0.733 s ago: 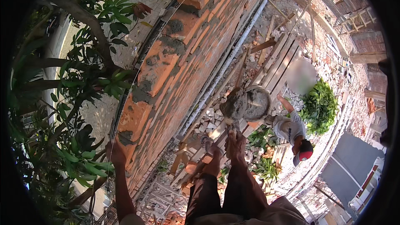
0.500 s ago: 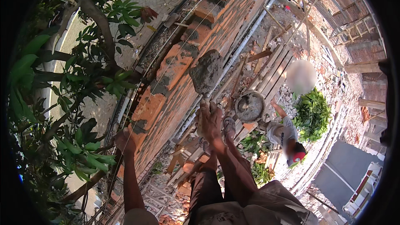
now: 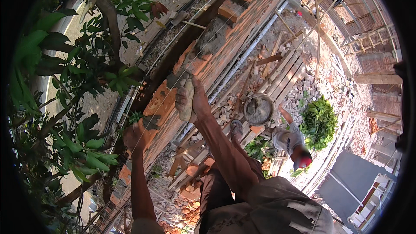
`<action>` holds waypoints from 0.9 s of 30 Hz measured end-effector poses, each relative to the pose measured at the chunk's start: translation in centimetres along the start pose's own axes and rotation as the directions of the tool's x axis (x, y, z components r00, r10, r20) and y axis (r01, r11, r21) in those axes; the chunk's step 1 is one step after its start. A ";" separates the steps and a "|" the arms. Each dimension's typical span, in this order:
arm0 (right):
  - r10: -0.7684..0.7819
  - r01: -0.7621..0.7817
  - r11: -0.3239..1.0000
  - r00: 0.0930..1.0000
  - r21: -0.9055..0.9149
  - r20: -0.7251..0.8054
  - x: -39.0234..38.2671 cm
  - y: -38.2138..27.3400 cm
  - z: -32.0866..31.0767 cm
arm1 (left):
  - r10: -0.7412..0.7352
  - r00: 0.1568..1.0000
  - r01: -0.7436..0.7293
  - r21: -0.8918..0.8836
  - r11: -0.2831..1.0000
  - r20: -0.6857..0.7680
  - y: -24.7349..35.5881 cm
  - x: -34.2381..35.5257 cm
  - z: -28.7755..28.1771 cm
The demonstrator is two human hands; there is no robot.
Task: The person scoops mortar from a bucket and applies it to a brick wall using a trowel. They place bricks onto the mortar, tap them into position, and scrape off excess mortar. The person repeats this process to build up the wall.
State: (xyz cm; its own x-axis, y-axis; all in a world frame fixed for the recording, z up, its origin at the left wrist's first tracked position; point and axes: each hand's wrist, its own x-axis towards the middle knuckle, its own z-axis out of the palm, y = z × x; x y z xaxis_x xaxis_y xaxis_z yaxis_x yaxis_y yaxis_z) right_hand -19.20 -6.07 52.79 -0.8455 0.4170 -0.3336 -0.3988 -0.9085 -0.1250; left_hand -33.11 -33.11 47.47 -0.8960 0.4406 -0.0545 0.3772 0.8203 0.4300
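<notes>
My right hand (image 3: 193, 99) is closed round the pale wooden handle (image 3: 186, 103) of a trowel, above the top of a brick wall (image 3: 157, 104). The trowel's blade can hardly be made out beyond the fist. Grey mortar (image 3: 212, 38) lies in a thick patch on the wall top, farther along than the hand. My left hand (image 3: 134, 138) is at the wall's left edge, close to a taut string (image 3: 167, 94). Its fingers are mostly hidden. Another smear of mortar (image 3: 151, 122) sits on the bricks just beyond it.
Leafy branches (image 3: 86, 147) crowd the left side. Right of the wall, a round bucket of mortar (image 3: 258, 109) stands by a plank platform (image 3: 281, 76). A person in a red cap (image 3: 291, 141) is beside it, near a green leaf heap (image 3: 320, 123). Rubble covers the ground.
My right hand has swung left over the wall and turned the trowel. The mortar load seen on its blade is gone from view, and a larger mortar patch covers the far bricks.
</notes>
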 end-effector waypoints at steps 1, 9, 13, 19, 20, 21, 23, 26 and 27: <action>0.003 0.000 0.998 0.999 -0.069 0.042 -1.5 0.7 -0.4 | -0.053 0.999 0.053 0.024 0.998 -0.004 -0.1 0.0 0.2; -0.019 0.015 0.994 0.999 -0.105 -0.035 -0.6 -5.5 -8.1 | -0.008 0.998 0.001 0.111 0.994 0.069 -1.1 0.2 0.4; -0.236 0.224 0.835 0.971 -0.502 0.039 0.2 -5.0 -11.0 | 0.246 0.952 -0.226 0.128 0.966 -0.180 -0.7 0.2 0.6; -0.159 0.061 0.218 0.987 -0.974 0.026 -3.1 -4.7 -14.7 | 0.122 0.987 -0.115 0.077 0.990 -0.104 0.8 -0.1 -0.3; -0.217 0.162 0.038 0.965 -0.986 0.150 -4.1 -5.2 -15.8 | 0.115 0.991 -0.111 0.054 0.992 -0.073 0.9 -0.1 -0.5; -0.249 0.186 -0.165 0.942 -0.969 0.224 -5.3 -5.7 -17.1 | 0.094 0.995 -0.093 0.032 0.995 -0.043 0.8 0.0 -0.5; -0.286 0.067 -0.387 0.939 -0.919 0.189 -8.4 -6.9 -20.3 | 0.143 0.988 -0.143 0.005 0.990 -0.065 0.4 0.1 -0.5; -0.363 -0.172 -0.458 0.932 -0.872 0.007 -16.0 -9.1 -26.8 | 0.161 0.978 -0.170 -0.068 0.983 -0.131 -0.8 0.0 0.1; -0.346 -0.209 -0.487 0.938 -0.848 -0.032 -18.7 -10.5 -29.1 | 0.091 0.996 -0.091 -0.003 0.996 -0.026 -1.4 0.0 -0.2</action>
State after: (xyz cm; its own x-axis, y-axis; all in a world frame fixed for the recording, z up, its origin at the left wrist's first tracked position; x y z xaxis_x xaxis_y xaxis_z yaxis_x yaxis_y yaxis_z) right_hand 11.13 -5.15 33.12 -0.6435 0.7042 -0.3000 0.6720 0.3321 -0.6619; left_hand -33.70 -34.33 47.08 -0.8640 0.5034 0.0085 0.4564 0.7760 0.4354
